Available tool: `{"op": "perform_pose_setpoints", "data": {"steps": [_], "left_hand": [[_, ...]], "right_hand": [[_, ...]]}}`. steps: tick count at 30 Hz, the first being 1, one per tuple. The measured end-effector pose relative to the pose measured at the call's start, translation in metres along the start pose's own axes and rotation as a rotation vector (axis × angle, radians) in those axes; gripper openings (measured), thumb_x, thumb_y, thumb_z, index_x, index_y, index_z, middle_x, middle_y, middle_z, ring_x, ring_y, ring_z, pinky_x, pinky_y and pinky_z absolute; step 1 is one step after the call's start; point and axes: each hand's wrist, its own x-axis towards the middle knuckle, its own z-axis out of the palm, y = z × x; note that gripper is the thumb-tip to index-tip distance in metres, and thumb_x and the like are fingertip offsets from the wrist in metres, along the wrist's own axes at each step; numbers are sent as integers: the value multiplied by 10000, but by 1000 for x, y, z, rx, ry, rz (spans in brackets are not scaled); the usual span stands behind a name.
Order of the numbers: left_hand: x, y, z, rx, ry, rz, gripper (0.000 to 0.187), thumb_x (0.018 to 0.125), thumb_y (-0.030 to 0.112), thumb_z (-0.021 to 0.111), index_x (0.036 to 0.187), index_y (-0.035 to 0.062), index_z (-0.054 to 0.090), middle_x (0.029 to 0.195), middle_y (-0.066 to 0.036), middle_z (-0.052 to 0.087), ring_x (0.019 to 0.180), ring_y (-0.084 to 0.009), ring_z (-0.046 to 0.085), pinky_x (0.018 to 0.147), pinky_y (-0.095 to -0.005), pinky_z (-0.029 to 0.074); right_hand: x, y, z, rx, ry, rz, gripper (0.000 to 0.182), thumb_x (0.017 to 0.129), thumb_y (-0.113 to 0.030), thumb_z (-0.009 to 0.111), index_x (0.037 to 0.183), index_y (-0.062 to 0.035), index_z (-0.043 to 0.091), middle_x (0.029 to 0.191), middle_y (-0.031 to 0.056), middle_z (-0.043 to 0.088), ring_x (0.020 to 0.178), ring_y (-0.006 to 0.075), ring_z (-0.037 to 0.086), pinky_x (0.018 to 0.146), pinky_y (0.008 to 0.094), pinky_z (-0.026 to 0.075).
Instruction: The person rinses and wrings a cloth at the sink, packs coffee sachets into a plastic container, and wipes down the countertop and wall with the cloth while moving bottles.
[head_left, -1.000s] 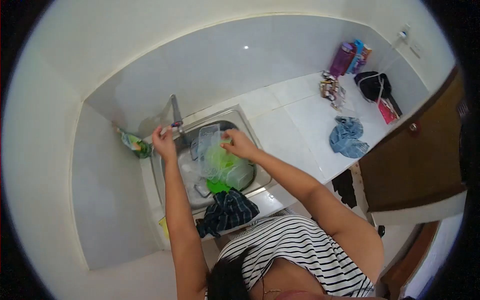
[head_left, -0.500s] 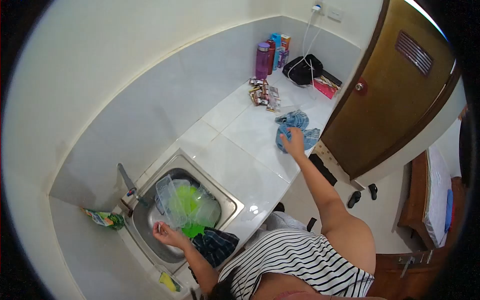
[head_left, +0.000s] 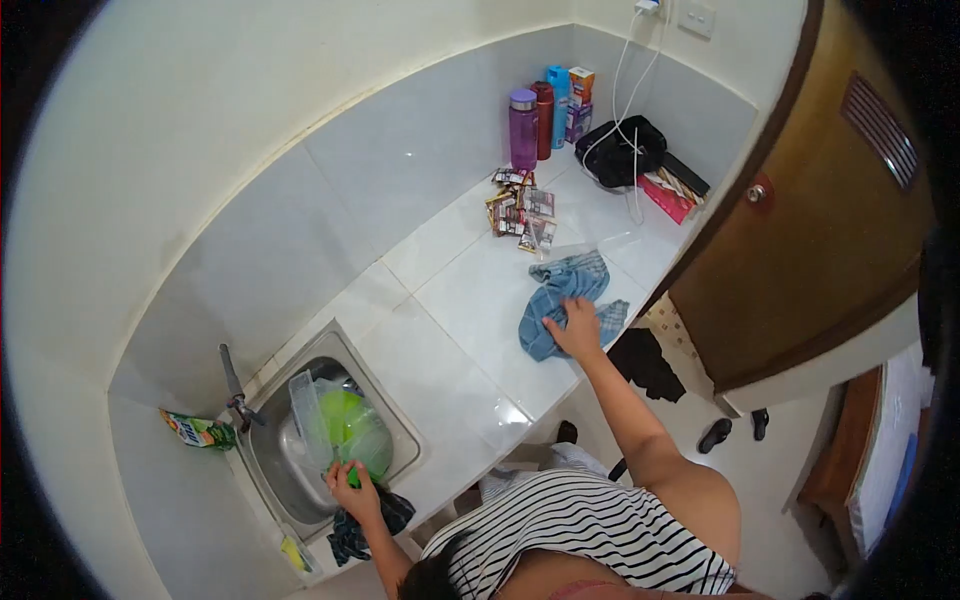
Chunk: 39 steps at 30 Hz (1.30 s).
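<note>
A blue checked cloth [head_left: 548,312] lies crumpled on the white tiled counter, its edges spread out. My right hand [head_left: 575,328] presses on it from above, the fingers bent into the fabric. At the near rim of the steel sink [head_left: 290,505], my left hand [head_left: 353,490] hovers with loosely curled, slightly parted fingers and nothing visible in them. Beside its fingertips are a lime green dish [head_left: 345,418] and a clear plastic container [head_left: 308,420] inside the sink. A dark checked cloth [head_left: 393,512] hangs over the counter edge by my left wrist.
A faucet [head_left: 238,400] and a green pouch [head_left: 197,430] stand behind the sink; a yellow sponge [head_left: 294,553] lies at its corner. Further along the counter are several sachets [head_left: 520,215], a purple bottle [head_left: 523,135], a black bag [head_left: 620,150] and a white cable [head_left: 628,110].
My right hand and the blue cloth have moved toward me over the counter, away from the wall end. My left hand has shifted from over the basin to its near rim. The view has also turned.
</note>
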Motion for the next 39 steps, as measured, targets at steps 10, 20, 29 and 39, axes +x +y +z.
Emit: {"op": "perform_pose_setpoints", "data": {"steps": [10, 20, 29, 39], "left_hand": [[-65, 68, 18, 177, 106, -155, 331, 794, 251, 711, 1043, 43, 646, 1276, -220, 482, 1199, -379, 429, 1031, -469, 291], [-21, 156, 74, -242, 52, -176, 268, 802, 103, 675, 1052, 19, 630, 1286, -160, 502, 1157, -327, 495, 882, -421, 443], [30, 202, 137, -561, -97, 6, 307, 869, 83, 623, 1170, 67, 567, 1305, -112, 486, 1062, -223, 558, 795, -320, 514], [10, 158, 127, -560, 18, -186, 177, 864, 60, 623, 1041, 55, 625, 1166, -82, 584, 970, -179, 596, 724, -271, 511]], "right_hand": [[109, 32, -16, 246, 90, -90, 229, 716, -180, 727, 918, -87, 674, 1122, 116, 583, 1052, 336, 516, 875, 536, 410], [113, 35, 1, 347, -199, -221, 140, 794, -49, 605, 891, -90, 697, 866, 88, 668, 889, 308, 600, 1002, 530, 355], [27, -51, -5, 466, -538, -539, 166, 792, -103, 639, 948, -113, 696, 871, 47, 643, 955, 247, 582, 1033, 588, 309], [122, 2, 33, 547, -194, -253, 165, 707, -70, 713, 855, -39, 645, 951, 139, 595, 931, 324, 547, 803, 397, 460]]}}
